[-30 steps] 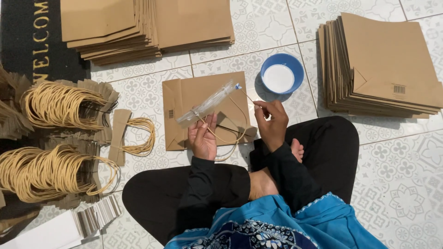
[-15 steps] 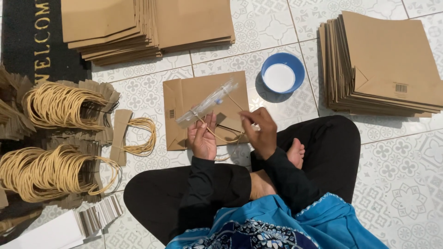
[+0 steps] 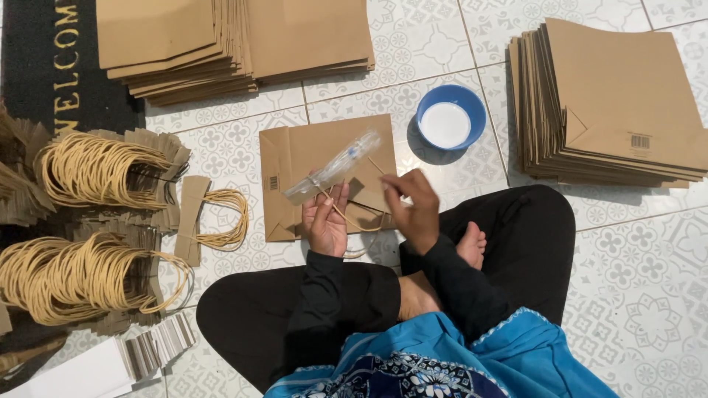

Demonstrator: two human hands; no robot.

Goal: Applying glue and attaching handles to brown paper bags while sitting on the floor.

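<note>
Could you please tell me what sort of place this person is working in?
Probably a home floor used as a craft workspace: patterned floor tiles, a dark doormat, stacks of flat brown paper bags and bundles of rope bag handles around the seated person.

A blue bowl (image 3: 450, 116) with something white in it, perhaps glue, sits on the patterned floor tiles (image 3: 649, 295). Stacks of flat brown paper bags lie at the top (image 3: 228, 40) and at the right (image 3: 612, 103). Bundles of yellowish cord handles (image 3: 88, 221) lie at the left, partly on a dark doormat (image 3: 44, 59). White paper strips (image 3: 110, 365) lie at the lower left.
</note>
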